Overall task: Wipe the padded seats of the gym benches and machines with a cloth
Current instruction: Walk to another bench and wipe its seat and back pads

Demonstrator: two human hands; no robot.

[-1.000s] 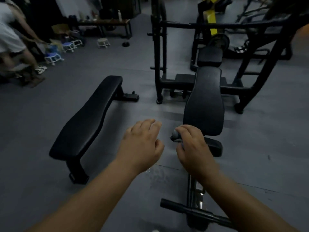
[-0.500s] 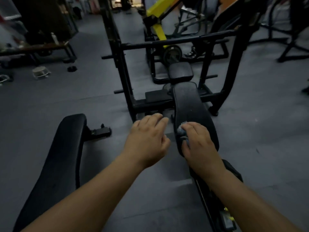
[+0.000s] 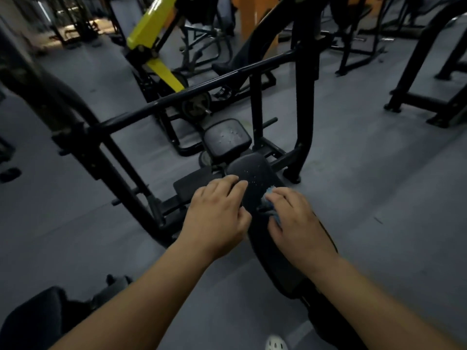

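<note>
Two hands mid-frame: right hand gripped blue cloth against black pad for wiping; left hand loose, empty, probably bracing.

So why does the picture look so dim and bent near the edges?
Head view: dim room light leaves the black bench pad and the cloth under the right hand murky; the wide lens bows the rack post at the left edge; the far machines are soft, only the yellow arm bright.
</note>
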